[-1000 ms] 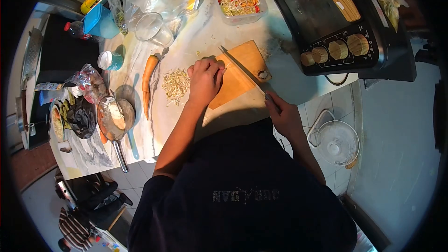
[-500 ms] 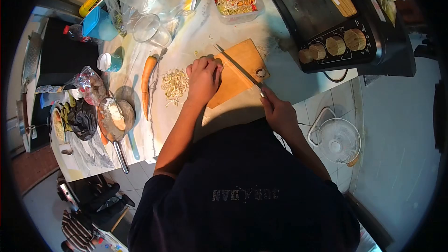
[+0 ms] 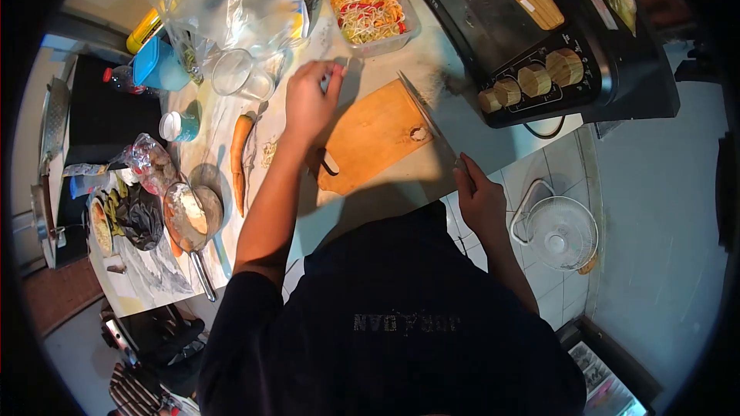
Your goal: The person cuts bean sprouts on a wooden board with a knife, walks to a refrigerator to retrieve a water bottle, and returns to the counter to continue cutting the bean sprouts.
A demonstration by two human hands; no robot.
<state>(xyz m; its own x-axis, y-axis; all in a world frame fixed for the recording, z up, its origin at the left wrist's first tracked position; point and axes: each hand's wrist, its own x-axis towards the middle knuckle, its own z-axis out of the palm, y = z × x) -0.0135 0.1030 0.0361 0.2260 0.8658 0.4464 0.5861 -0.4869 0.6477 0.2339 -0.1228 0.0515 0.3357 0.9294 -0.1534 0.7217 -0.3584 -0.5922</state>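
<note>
My left hand (image 3: 312,100) is raised beyond the left end of the wooden cutting board (image 3: 366,139), below the clear plastic container (image 3: 412,27) of shredded carrot, bean sprouts and red pieces. Its fingers are curled together; what they hold, if anything, is too small to name. My right hand (image 3: 482,196) grips a knife (image 3: 439,127) whose blade lies along the board's right edge, tip pointing away from me. A small pale round piece (image 3: 418,133) rests on the board. Bean sprouts (image 3: 268,154) lie left of my left forearm, which hides most of them. Beside them is a whole carrot (image 3: 240,158).
A black appliance (image 3: 539,69) with wooden knobs stands at the right. At the left are a strainer (image 3: 193,212), a white-lidded jar (image 3: 179,126), a clear cup (image 3: 239,75) and plastic bags (image 3: 231,4). A white fan (image 3: 556,233) is on the floor.
My left hand has left the board, moving up toward the container. My right hand has drawn the knife rightward, off the board's middle to its edge. The camera view has shifted slightly.
</note>
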